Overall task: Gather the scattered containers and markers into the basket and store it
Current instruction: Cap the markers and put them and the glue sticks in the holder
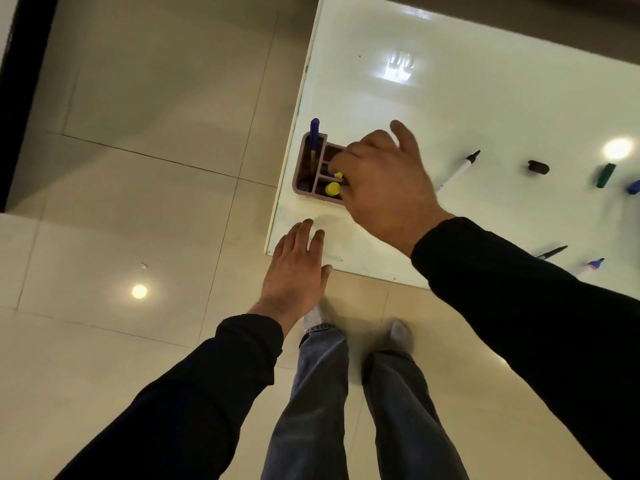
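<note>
the basket sits at the near left corner of the worktop, close to the edge, so i can reach it standing. a blue marker stands upright in its long left slot, which is tall enough to hold it, and a yellow cap shows in a small slot beside it. my right hand is over the basket with fingers curled down into the small slots, little finger lifted clear. a second bit of yellow peeks out under the fingertips, but i cannot tell whether i am pinching it or only touching it. my left hand is spread flat, fingers straight, at the worktop corner just beside the basket, holding nothing; i judge it is there to steady me. still loose, well apart to the right, are a white marker, a black cap, a green marker, a pen and a small bottle. most of the gathering seems undone, and the basket is not yet stored.
</note>
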Demonstrator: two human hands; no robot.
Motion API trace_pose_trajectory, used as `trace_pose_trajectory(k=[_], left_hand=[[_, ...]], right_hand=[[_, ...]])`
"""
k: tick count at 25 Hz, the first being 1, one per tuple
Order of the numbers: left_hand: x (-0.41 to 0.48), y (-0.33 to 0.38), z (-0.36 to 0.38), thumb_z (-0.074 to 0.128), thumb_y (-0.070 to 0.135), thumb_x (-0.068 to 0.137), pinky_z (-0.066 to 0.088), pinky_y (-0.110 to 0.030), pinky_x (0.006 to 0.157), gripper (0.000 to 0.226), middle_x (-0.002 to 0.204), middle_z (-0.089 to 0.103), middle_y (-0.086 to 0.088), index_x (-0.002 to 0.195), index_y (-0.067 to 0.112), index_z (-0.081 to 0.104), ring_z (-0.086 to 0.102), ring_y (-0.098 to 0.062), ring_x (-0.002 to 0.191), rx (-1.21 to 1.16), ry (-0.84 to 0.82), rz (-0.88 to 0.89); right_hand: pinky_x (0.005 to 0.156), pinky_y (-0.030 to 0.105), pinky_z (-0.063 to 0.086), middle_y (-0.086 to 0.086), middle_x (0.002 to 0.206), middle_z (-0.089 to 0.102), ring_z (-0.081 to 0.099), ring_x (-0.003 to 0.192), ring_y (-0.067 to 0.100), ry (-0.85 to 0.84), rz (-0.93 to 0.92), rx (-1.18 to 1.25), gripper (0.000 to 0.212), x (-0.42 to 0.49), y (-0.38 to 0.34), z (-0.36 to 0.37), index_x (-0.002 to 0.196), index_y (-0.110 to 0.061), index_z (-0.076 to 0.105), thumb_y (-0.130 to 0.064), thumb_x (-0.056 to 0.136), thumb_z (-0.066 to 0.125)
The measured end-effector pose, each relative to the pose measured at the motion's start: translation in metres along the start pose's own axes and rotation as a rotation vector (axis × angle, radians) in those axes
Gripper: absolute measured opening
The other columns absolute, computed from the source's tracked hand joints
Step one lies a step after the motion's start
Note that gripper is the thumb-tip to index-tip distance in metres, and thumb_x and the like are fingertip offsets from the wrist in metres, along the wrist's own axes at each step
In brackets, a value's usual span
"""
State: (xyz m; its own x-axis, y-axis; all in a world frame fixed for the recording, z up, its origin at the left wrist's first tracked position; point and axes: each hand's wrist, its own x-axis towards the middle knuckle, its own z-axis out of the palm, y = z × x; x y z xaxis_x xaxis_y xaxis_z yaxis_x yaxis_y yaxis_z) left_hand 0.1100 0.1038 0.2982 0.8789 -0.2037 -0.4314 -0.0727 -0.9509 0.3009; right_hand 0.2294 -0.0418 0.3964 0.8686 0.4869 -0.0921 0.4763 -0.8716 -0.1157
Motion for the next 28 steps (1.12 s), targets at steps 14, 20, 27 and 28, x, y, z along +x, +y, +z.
trace_pose_trajectory(k=[14,20,27,28], left_hand=[[0.065,0.17,0.001,0.048,0.038,0.099,0.019,-0.039,0.118,0.064,0.16,0.015,-0.014,0.151,0.011,0.021,0.017,-0.029,0.147,-0.026,-0.08,0.165],[0.138,0.211,-0.004,0.053,0.033,0.097,0.045,-0.037,0.092,0.053,0.134,0.041,-0.011,0.141,0.007,0.036,0.046,-0.027,0.114,-0.102,0.03,-0.031],[0.189,0.224,0.008,0.06,0.026,0.094,0.04,-0.035,0.069,0.029,0.117,0.047,-0.007,0.118,0.011,0.053,0.051,-0.026,0.099,-0.141,0.094,-0.221],[0.19,0.225,0.009,0.059,0.024,0.094,0.04,-0.035,0.069,0.027,0.116,0.048,-0.007,0.117,0.012,0.054,0.052,-0.026,0.097,-0.15,0.095,-0.22]], right_hand=[[0.099,0.04,0.035,0.002,0.115,0.067,0.055,0.112,0.03,-0.046,0.632,0.221,0.028,-0.145,0.198,0.029,0.118,-0.02,0.067,-0.019,0.092,0.058],[0.089,0.04,0.042,0.005,0.125,0.063,0.052,0.116,0.032,-0.047,0.662,0.31,0.031,-0.139,0.263,0.055,0.121,-0.017,0.065,-0.014,0.091,0.058],[0.079,0.043,0.05,0.009,0.117,0.06,0.051,0.109,0.033,-0.067,0.532,0.356,0.031,-0.11,0.336,0.093,0.125,-0.015,0.063,-0.012,0.095,0.055],[0.077,0.042,0.049,0.009,0.113,0.061,0.052,0.106,0.033,-0.068,0.513,0.355,0.028,-0.11,0.342,0.096,0.122,-0.014,0.064,-0.013,0.096,0.053]])
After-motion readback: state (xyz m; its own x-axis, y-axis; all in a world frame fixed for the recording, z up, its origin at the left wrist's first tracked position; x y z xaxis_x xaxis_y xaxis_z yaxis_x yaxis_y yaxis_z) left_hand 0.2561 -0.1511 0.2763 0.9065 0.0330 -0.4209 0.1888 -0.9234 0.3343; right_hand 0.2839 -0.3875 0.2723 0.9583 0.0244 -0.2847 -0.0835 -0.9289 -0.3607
